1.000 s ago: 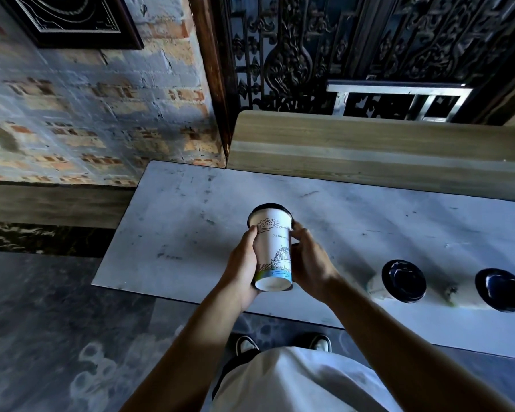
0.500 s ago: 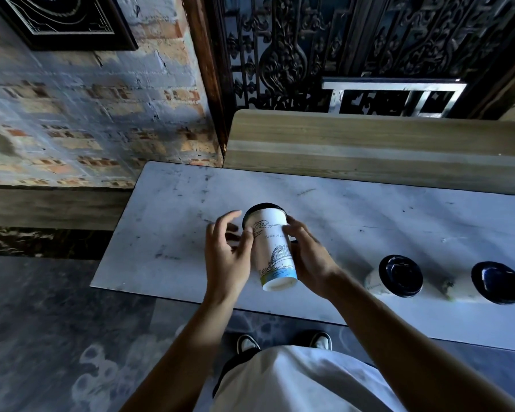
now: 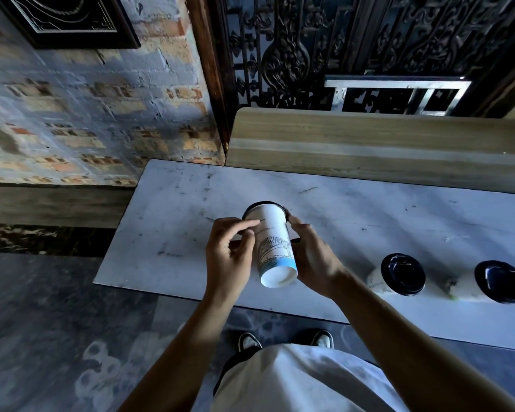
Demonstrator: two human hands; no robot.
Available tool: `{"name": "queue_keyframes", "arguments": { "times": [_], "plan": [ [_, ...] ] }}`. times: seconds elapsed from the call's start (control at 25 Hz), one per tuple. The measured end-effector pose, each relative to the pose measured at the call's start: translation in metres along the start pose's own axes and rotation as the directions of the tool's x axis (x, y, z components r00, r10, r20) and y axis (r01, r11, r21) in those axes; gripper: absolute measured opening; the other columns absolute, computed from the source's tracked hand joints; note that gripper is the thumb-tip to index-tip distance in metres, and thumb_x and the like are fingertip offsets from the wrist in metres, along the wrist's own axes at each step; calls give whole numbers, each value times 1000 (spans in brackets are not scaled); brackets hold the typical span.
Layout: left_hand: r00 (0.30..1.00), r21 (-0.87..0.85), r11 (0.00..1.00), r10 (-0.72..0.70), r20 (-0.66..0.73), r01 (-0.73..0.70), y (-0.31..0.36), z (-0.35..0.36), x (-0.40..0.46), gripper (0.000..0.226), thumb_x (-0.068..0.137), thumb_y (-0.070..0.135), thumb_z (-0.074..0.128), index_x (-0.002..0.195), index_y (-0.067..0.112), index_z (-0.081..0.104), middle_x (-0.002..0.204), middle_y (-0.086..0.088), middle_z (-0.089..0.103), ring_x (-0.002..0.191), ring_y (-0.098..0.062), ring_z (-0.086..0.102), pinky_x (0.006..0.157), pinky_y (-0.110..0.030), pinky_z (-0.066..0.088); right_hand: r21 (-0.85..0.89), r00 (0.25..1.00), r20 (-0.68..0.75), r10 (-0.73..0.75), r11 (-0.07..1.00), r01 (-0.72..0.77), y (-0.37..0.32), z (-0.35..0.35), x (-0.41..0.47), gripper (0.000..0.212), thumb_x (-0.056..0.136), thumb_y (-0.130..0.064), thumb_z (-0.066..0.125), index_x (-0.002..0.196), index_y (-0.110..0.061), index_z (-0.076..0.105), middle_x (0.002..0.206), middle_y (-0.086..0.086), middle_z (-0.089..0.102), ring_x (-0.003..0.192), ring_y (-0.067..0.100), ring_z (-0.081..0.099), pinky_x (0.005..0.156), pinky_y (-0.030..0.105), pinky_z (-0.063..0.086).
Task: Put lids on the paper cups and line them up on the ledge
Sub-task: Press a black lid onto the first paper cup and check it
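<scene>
Left of two lidded cups (image 3: 394, 275), both hands (image 3: 231, 258) (image 3: 314, 257) grip a tipped cup (image 3: 272, 245), seating its lid (image 3: 265, 205); next, stand it alongside.

Words on the cup

The paper cup (image 3: 272, 242) has one thin line of small dark print above a bridge drawing, but the letters are too tiny and blurry to read. No other words show.
</scene>
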State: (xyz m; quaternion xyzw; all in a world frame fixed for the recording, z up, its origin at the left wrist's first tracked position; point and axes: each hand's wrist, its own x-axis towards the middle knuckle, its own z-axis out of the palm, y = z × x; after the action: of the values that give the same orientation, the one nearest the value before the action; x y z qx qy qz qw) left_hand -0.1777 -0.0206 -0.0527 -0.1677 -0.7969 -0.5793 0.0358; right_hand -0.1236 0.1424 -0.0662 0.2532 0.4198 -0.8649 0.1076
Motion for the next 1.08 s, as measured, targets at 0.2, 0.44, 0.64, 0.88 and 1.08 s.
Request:
{"name": "queue_keyframes", "arguments": {
  "times": [0.2,0.44,0.64,0.88,1.08],
  "plan": [
    [999,-50,997,-52,-7,51,0,0,0,9,92,4,69,100,4,74,105,-12,67,97,-15,67,81,-16,52,-52,998,-43,36,998,-38,-4,-1,-2,48,99,-55,50,119,-16,68,95,28,68,85,36,69,68,38,61],
    [999,14,999,-39,-15,39,-2,-2,0,19,94,-6,64,105,7,72,109,-10,67,99,-9,66,82,-21,53,-108,999,-30,-42,993,39,2,-10,1,67,100,-7,36,149,-53,35,92,17,71,77,31,73,63,40,60],
    [995,59,994,91,51,-94,-4,-6,1,36,86,-23,60,106,3,75,107,-16,64,102,-21,65,85,-23,53,-65,999,-41,-27,998,25,-6,-8,-3,58,98,-14,52,151,-34,41,113,22,64,93,32,66,72,37,58],
    [992,27,995,97,82,-100,-7,-6,-2,37,80,-28,64,101,-1,77,105,-18,66,101,-29,67,87,-34,55,-46,998,17,-53,997,54,-15,-3,-9,45,98,-14,50,142,-16,55,116,22,64,89,29,67,60,28,55],
    [999,-19,1000,12,40,-11,-6,-5,-3,29,84,-23,60,96,-1,73,103,-16,69,98,-17,67,80,-12,50,-22,998,-40,-38,999,37,-13,-3,-9,38,96,-31,50,131,-32,66,85,13,70,73,24,66,58,27,53]
  ]
}}
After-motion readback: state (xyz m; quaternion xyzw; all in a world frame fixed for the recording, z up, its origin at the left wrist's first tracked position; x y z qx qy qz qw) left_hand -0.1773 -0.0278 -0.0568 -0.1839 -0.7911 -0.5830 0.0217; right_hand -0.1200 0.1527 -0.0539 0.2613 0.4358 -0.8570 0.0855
